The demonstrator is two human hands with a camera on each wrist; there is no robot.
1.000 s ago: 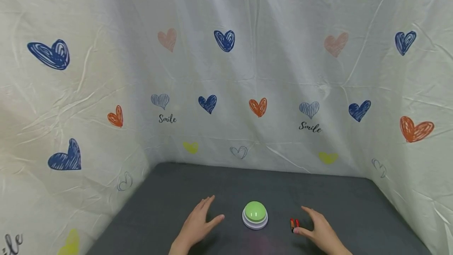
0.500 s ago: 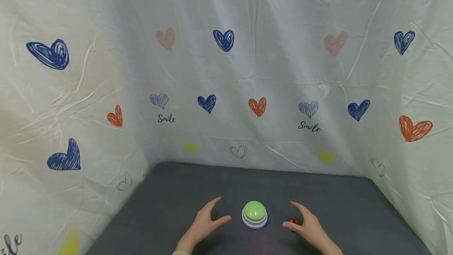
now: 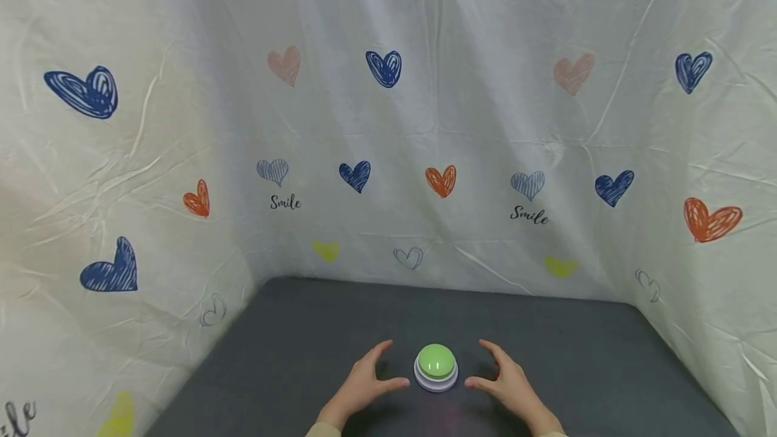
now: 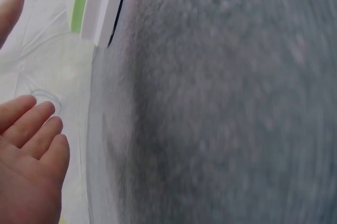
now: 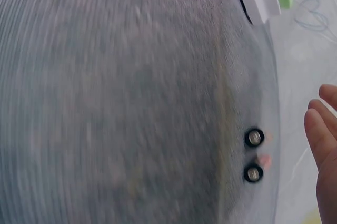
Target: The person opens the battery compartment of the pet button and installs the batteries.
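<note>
A push button with a glossy green dome (image 3: 436,360) and a white base (image 3: 436,386) sits on the dark grey table. My left hand (image 3: 363,386) is just to its left, thumb and fingers spread apart, holding nothing. Mirroring it on the right side, my right hand (image 3: 511,386) has its thumb and fingertips pointing toward the button, a small gap away. Two small batteries (image 5: 254,137) lie side by side near the right hand, end-on in the right wrist view; from the head they are mostly hidden behind that hand. The left wrist view shows the left fingers (image 4: 39,129) extended.
The dark grey table (image 3: 340,309) reaches back to a white cloth backdrop (image 3: 388,221) printed with hearts and the word Smile. The same cloth encloses the left and right sides.
Both hands have moved inward toward the green button, the left one rightward and the right one leftward. The right hand now covers most of the batteries in the head view. The button stays put.
</note>
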